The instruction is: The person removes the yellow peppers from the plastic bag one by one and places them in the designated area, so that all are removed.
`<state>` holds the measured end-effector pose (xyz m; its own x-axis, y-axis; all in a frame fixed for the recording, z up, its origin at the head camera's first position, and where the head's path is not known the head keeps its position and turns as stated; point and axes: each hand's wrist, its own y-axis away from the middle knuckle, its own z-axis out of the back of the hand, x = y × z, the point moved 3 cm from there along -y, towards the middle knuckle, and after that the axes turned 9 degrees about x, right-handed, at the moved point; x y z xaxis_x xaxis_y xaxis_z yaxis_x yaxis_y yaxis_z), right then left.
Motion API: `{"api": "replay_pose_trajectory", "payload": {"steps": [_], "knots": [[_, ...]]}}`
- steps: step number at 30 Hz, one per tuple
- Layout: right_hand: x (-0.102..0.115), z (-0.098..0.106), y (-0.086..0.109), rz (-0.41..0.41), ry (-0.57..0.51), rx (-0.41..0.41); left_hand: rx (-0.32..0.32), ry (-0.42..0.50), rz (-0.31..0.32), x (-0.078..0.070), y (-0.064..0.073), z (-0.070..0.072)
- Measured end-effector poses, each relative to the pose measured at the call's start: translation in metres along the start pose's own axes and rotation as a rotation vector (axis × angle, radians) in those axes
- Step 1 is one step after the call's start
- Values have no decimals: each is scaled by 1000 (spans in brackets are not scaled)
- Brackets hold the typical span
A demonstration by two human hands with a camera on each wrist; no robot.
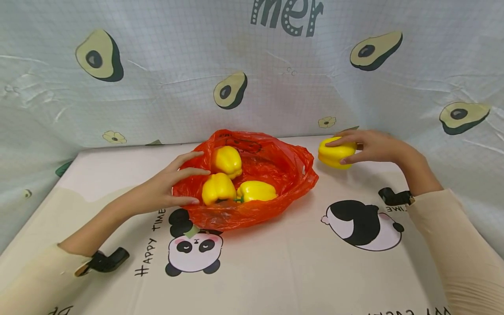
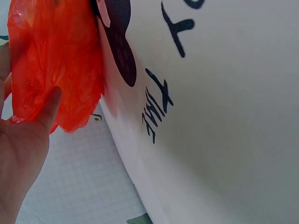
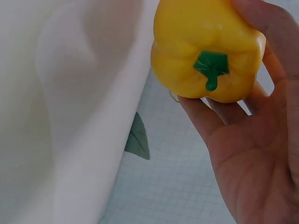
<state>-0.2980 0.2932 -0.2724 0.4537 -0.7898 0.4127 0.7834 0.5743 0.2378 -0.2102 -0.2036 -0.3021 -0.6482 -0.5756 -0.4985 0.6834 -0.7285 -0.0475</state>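
Note:
A yellow bell pepper [image 1: 334, 153] with a green stem is gripped between the thumb and fingers of my right hand [image 1: 372, 146]. In the right wrist view the pepper [image 3: 210, 46] shows its stem end, with fingers wrapped behind it. A red plastic bag [image 1: 275, 210] lies with its mouth spread wide. Inside it are three more yellow peppers, including an upper one [image 1: 227, 162], a lower left one [image 1: 218, 189] and one on its side [image 1: 257, 190]. My left hand [image 1: 165, 183] rests against the bag's left side, fingers extended. In the left wrist view its thumb [image 2: 51, 107] lies straight along the bag [image 2: 60, 60].
A pale tabletop [image 1: 267, 271] with printed pandas [image 1: 194, 251] and lettering bears the bag. Behind it hangs a light cloth [image 1: 165, 96] printed with avocados. Each wrist carries a small black camera mount, such as the left one [image 1: 108, 260].

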Motion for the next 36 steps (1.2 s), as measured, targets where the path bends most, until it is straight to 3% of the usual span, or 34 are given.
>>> {"api": "replay_pose_trajectory", "payload": {"steps": [8,18,29,36], "knots": [[-11,-9,-1,-51,-5,5,2,5,6,1,-1,0],[-32,-21,-1,-74,-193,-24,5,2,4,1,-1,-2],[-25,-23,-12,-2,-160,20,6,1,16,2,-1,-2],[-21,-22,-12,-31,-173,11,8,5,20,1,0,-3]]}}
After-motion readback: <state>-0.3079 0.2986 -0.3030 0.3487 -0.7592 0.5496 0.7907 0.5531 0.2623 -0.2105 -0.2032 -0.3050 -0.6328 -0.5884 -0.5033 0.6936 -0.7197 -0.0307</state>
